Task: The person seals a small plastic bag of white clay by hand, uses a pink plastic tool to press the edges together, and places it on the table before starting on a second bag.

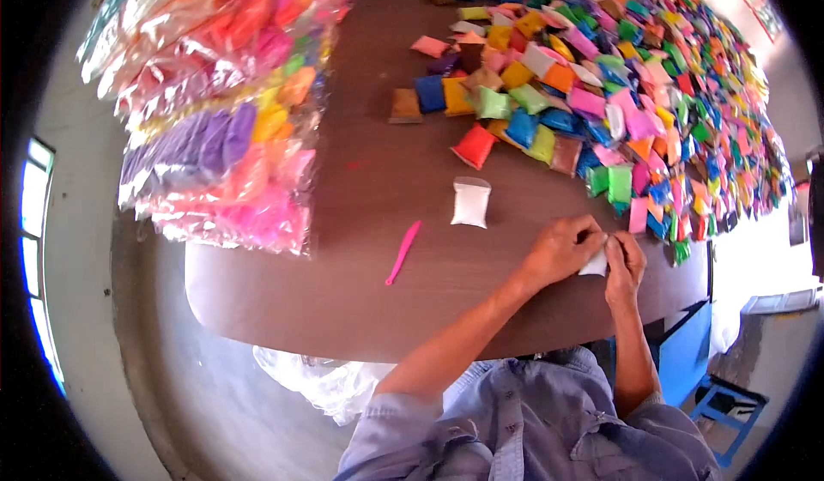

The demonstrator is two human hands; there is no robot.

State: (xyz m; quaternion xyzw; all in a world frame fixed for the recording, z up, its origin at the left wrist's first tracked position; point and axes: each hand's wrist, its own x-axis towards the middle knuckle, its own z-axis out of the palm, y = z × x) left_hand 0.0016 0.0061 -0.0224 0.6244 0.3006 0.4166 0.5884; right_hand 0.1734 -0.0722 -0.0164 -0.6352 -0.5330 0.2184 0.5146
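Observation:
Near the table's front right edge, my left hand (565,248) is closed in a pinch at the top of a small white packet (594,265). Beside it my right hand (624,265) pinches the same packet's upper right side, the fingertips of both hands almost touching. My fingers hide most of the packet's top. Another white packet (471,203), in a clear bag, lies flat to the left of my hands. Farther left is a slim pink plastic tool (403,253), lying at a slant on the brown table (360,309).
A large heap of small coloured packets (592,95) covers the table's right and far side. Big clear bags of coloured packets (223,129) are stacked at the left. Clear plastic (318,382) lies below the front edge, and a blue stool (730,412) stands at the lower right.

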